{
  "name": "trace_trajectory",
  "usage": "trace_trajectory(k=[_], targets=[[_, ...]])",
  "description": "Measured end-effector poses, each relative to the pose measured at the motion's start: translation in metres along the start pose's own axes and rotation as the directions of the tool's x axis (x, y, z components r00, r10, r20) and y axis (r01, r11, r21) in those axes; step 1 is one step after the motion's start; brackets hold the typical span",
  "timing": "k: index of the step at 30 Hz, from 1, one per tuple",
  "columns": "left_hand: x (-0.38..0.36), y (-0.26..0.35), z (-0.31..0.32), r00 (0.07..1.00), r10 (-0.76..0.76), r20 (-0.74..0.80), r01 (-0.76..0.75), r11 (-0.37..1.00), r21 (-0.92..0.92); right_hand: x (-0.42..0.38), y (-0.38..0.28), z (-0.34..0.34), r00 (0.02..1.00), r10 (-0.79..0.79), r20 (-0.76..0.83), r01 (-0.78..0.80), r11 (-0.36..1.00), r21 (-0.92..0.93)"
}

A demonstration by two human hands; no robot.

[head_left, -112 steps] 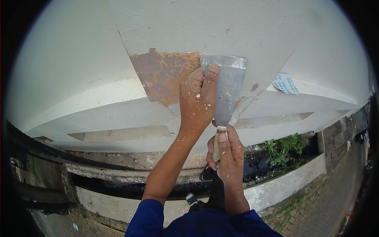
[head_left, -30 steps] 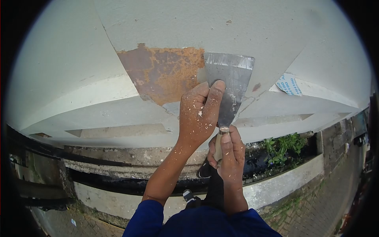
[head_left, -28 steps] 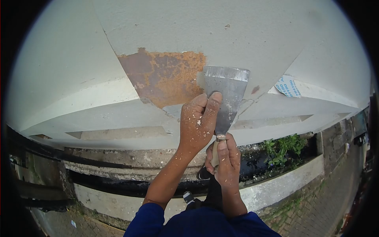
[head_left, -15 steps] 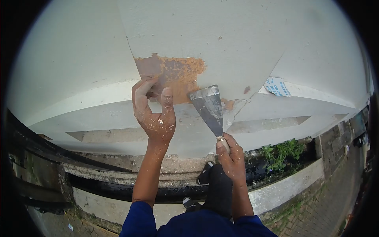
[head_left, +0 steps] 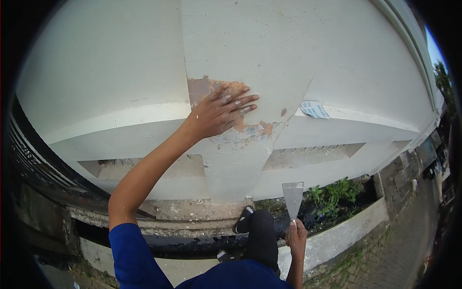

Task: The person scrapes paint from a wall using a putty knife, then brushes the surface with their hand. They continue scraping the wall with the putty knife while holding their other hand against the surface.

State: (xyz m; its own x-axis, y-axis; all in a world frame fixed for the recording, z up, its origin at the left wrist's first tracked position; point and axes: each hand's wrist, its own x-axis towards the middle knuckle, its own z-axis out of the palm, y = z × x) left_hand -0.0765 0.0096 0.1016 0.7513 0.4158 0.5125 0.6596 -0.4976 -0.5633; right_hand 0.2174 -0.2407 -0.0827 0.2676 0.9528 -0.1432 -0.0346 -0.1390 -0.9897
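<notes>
My left hand [head_left: 219, 113] lies against the scraped patch [head_left: 198, 89] of the pale wall, its fingers stretched out and a little apart, covering much of the bare orange-brown area. Nothing shows in it. My right hand [head_left: 297, 236] is low on the right, away from the wall, wrapped round the handle of a putty knife [head_left: 293, 198] whose wide grey blade points up. Chipped paint [head_left: 255, 130] runs below and to the right of my left fingers.
A folded piece of sandpaper [head_left: 315, 109] with blue print rests on the wall's ledge [head_left: 365, 118]. Below are a dark drainage ditch [head_left: 192, 243], a green plant [head_left: 334, 197] and a concrete curb [head_left: 337, 236]. My shoe [head_left: 243, 220] is at the wall's foot.
My left hand has turned from palm-up in front of the wall to flat on the patch. My right hand has dropped away from the wall with the putty knife.
</notes>
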Motion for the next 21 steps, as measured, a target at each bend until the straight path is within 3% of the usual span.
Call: trace_trajectory(k=[2,4,7,10,12,13,14,15,16,17,18,19,20,21], targets=[[0.022,-0.038,-0.046,0.98,-0.16,-0.118,0.162,0.987,0.001,-0.012,0.003,-0.008,0.998,0.006,-0.067,-0.008,0.999,-0.031],[0.037,-0.065,-0.07,0.887,-0.353,-0.298,0.397,0.913,0.099,-0.021,-0.001,-0.009,0.998,-0.004,-0.069,0.003,1.0,-0.008],[0.041,-0.05,-0.05,0.854,-0.383,-0.354,0.432,0.899,0.071,-0.031,-0.006,-0.003,0.998,-0.046,-0.047,0.046,0.999,0.011],[0.012,-0.001,-0.02,0.991,-0.087,-0.099,0.078,0.993,-0.093,-0.04,-0.014,0.01,0.997,-0.081,-0.01,0.081,0.997,0.011],[-0.022,0.033,0.001,0.975,0.14,0.174,-0.106,0.976,-0.19,-0.046,-0.012,0.015,0.995,-0.091,0.035,0.09,0.996,0.015],[-0.043,0.054,0.015,0.967,0.179,0.179,-0.113,0.938,-0.327,-0.048,-0.011,0.017,0.994,-0.087,0.062,0.087,0.996,-0.007],[-0.061,0.075,0.023,0.917,0.243,0.317,-0.134,0.934,-0.33,-0.05,-0.011,0.02,0.992,-0.085,0.09,0.088,0.996,-0.028],[-0.087,0.101,0.055,0.918,0.227,0.325,-0.027,0.853,-0.521,-0.051,-0.011,0.023,0.99,-0.086,0.115,0.092,0.995,-0.047],[-0.104,0.13,0.051,0.812,0.065,0.579,0.44,0.583,-0.683,-0.053,-0.01,0.025,0.987,-0.068,0.145,0.074,0.996,-0.04],[-0.132,0.162,0.068,0.884,-0.108,0.455,0.461,0.368,-0.808,-0.053,-0.007,0.028,0.982,-0.056,0.182,0.072,0.994,-0.079],[-0.156,0.189,0.075,0.808,-0.153,0.568,0.589,0.192,-0.785,-0.052,-0.002,0.03,0.975,-0.042,0.218,0.069,0.99,-0.121],[-0.179,0.217,0.072,0.663,-0.213,0.718,0.745,0.09,-0.661,-0.049,0.006,0.031,0.968,-0.026,0.25,0.069,0.984,-0.162],[-0.212,0.246,0.082,0.615,-0.233,0.753,0.776,0.01,-0.631,-0.038,0.025,0.03,0.949,-0.071,0.306,0.155,0.952,-0.262],[-0.253,0.283,0.098,0.681,-0.413,0.604,0.672,0.026,-0.74,-0.035,0.024,0.034,0.942,-0.046,0.333,0.14,0.954,-0.265]])
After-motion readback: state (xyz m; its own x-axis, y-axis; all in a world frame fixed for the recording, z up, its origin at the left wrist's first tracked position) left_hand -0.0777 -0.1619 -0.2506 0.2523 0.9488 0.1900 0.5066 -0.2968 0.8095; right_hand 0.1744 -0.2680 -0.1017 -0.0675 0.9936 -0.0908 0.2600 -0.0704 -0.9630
